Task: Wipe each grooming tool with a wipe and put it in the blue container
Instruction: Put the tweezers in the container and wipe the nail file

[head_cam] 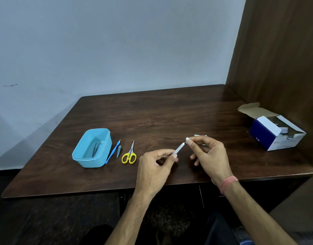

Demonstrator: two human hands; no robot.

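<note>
My left hand [155, 167] pinches the near end of a slim white tool [179, 148], which points up and to the right. My right hand [208, 152] pinches a small white wipe [187, 139] just past the tool's tip. The blue container [92, 147] sits at the left of the table with dark tweezers [95, 148] inside. Beside it lie a blue-handled tool [112, 152], a small nail clipper [119, 151] and yellow-handled scissors [129, 154].
An open blue-and-white box of wipes [276, 133] stands at the right, near a brown wooden panel [279, 59]. A white scrap [200, 135] lies behind my right hand. The dark wooden table [161, 112] meets a pale wall at the back.
</note>
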